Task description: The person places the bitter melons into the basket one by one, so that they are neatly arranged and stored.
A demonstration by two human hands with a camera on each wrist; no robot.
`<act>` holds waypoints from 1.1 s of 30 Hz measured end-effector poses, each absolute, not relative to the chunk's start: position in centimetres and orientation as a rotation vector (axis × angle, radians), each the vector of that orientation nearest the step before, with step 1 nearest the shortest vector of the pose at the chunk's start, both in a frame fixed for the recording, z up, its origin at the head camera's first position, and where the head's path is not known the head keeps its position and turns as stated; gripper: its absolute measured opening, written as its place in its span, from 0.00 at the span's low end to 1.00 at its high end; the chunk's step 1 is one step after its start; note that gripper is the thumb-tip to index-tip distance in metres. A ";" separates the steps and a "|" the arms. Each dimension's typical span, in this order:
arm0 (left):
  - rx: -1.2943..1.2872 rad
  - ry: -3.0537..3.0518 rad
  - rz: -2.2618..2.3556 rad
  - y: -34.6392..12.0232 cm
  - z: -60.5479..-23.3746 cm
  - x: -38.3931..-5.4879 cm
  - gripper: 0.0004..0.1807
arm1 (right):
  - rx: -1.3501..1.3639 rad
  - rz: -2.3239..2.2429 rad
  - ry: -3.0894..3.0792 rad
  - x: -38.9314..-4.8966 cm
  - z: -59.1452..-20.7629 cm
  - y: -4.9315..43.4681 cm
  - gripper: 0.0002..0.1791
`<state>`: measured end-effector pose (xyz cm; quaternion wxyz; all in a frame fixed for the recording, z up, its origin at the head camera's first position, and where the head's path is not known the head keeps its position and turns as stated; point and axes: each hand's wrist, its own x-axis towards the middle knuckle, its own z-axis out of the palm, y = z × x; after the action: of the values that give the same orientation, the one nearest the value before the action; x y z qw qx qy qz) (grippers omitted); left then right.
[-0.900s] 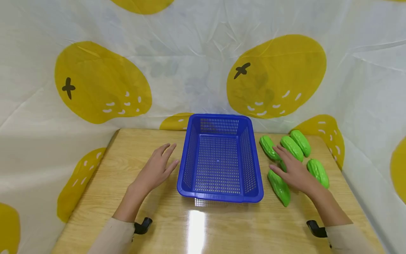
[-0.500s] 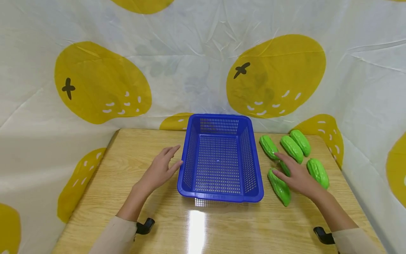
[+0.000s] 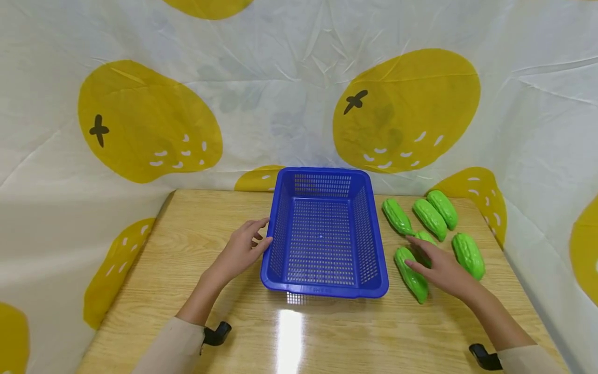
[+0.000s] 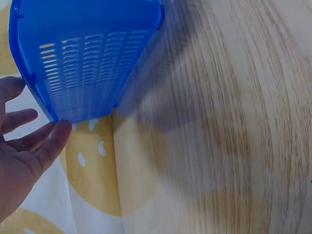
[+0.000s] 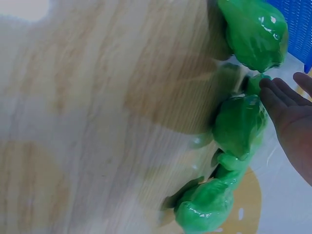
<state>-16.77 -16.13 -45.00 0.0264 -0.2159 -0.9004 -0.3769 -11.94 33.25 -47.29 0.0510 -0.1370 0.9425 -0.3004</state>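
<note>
A blue plastic basket [image 3: 322,291] stands on the table with nothing in it. My left hand [image 3: 238,252] is at its left rim, thumb and fingertips right at the edge, fingers loosely bent. In the left wrist view those fingertips meet the basket's rim [image 4: 51,112]. My right hand [image 3: 446,270] hovers with relaxed fingers over a shiny green bitter melon [image 3: 425,238], which it partly hides. Another bitter melon [image 3: 411,275] lies just left of its thumb. The right wrist view has the hand [image 5: 292,122] beside several melons, holding none.
More bitter melons lie around the right hand: one by the basket's right side [image 3: 396,215], two at the back [image 3: 430,219], one farther right [image 3: 469,255]. A white cloth [image 3: 289,104] with yellow fruit prints hangs behind the wooden table [image 3: 299,337].
My left hand has moved right to the basket's rim. The right hand has drawn back toward me and slightly right, uncovering more of the melons behind it.
</note>
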 end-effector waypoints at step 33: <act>-0.422 -2.797 -1.900 -15.6 -44.8 -17.3 0.33 | -0.447 -0.879 2.842 -11.3 -48.7 33.3 0.43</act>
<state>-17.34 -15.61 -44.75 -0.1327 -0.1228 -0.8135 -0.5527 -11.32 33.28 -48.69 0.0668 -0.1482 0.9426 -0.2916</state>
